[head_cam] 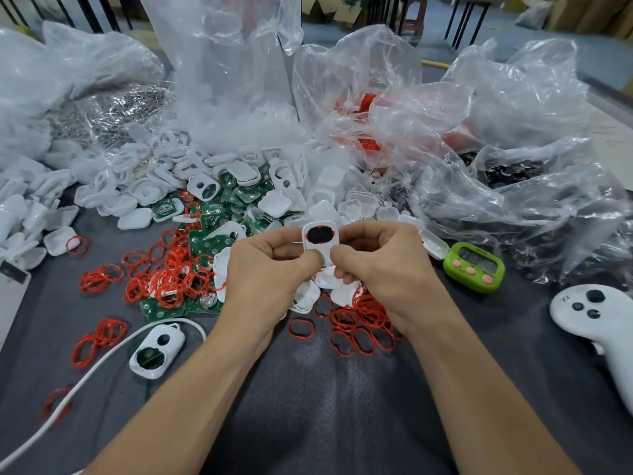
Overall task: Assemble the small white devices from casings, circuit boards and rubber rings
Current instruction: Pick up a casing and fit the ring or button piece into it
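Observation:
Both hands hold one small white casing [320, 242] upright above the table's middle. Its oval opening shows black with a red rubber ring at the rim. My left hand [263, 269] grips its left side and my right hand [380, 265] its right side, thumbs pressed on the lower front. Loose red rubber rings [359, 323] lie under my hands and to the left [164, 275]. Green circuit boards [209, 241] and white casings [205, 186] are heaped behind. One white casing [157, 346] lies alone at the front left.
Crumpled clear plastic bags [479, 138] fill the back and right. A green timer [474, 267] stands right of my hands, a white controller [596, 320] at the right edge. A white cable [85, 375] runs across the front left of the dark table cloth [325, 389].

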A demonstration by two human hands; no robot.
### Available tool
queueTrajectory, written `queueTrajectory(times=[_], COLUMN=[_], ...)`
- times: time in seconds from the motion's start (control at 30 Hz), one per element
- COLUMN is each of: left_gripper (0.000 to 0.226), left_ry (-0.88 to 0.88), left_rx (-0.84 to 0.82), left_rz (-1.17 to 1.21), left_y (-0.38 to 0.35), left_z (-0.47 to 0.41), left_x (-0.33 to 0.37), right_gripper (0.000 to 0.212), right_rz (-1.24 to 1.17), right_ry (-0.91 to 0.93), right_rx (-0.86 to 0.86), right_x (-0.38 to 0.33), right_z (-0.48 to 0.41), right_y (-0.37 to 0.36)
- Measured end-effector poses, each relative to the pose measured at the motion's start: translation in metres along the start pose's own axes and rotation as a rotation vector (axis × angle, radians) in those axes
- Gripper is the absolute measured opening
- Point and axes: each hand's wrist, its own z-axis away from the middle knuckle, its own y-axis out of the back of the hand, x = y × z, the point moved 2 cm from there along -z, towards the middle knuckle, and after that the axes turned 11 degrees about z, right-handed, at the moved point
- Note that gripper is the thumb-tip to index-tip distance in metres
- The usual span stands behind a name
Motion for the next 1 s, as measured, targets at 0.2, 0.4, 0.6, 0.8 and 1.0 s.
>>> queueTrajectory(times=[0.2,0.4,0.6,0.8,1.0], left_gripper=[0.024,0.015,0.018,0.019,0.015], left_ry=[-0.011,-0.001,-0.028,-0.090,-0.066], left_rx=[-0.019,0.019,0.015,0.008,0.001], left_rz=[0.012,-0.015,0.006,-0.021,-0.047], left_y=[-0.0008,-0.0034,-0.0037,-0.0030,-0.0035], left_z=[0.0029,0.0032,0.0038,0.0050,0.0039], left_x=[0.0012,0.0044,0.0053,0.0051,0.0035], right_gripper=[0.010,0.011,0.017,0.011,0.007], right_rz=[0.034,0.085,0.102,0.090,0.051], right_ry=[-0.003,0.024,0.064,0.065,0.036], right_rx=[0.100,0.146,0.182,0.198,0.184], right_x=[0.0024,0.0027,0.0007,0.0000,-0.0007], right_z=[-0.0013,0.0006,0.0022,0.0035,0.0039], right_y=[0.0007,0.0010,-0.0019,-0.0042,-0.0051])
